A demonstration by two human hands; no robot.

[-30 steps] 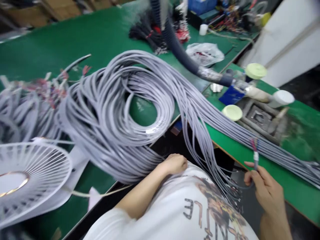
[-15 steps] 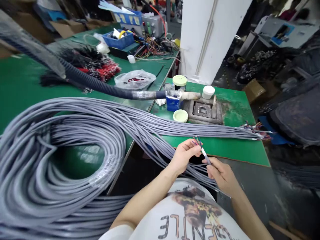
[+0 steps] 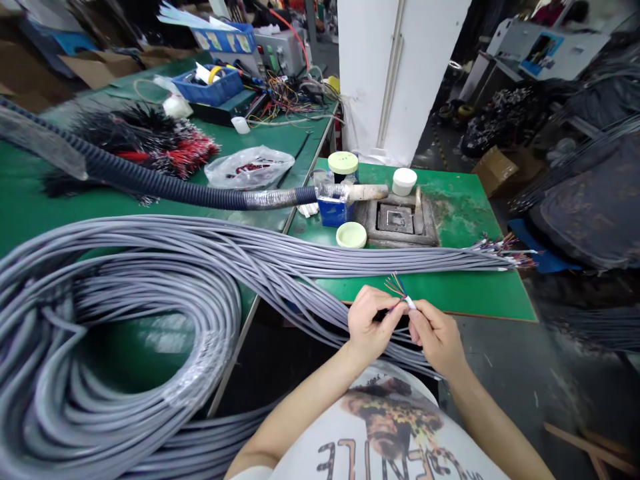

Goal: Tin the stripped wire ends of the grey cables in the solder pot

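Near the centre of the frame, slightly right and below the middle, the person's two hands meet at the end of one grey cable, its white band (image 3: 411,303) and thin coloured wires (image 3: 397,285) showing between them. The left hand (image 3: 371,323) has thumb and forefinger drawn to a narrow pinch at the base of the wires; the right hand (image 3: 439,333) holds the cable end by the band, fingers curled in (exactly what lies under them is hidden).

A second ago the right hand held a cable end alone at the right of the frame, while the left lay against the shirt. Half a second ago both were already together, but the right gripped lower, on the grey sheath; now it sits right up at the band, and the wires fan out more.

The grey cable bundle (image 3: 390,261) runs above the hands to the right, its stripped ends (image 3: 505,252) at the bench edge. The big coil (image 3: 213,320) fills the lower left. The hose (image 3: 195,193) crosses from the left toward the blue box (image 3: 334,211), which now appears farther left in the frame.
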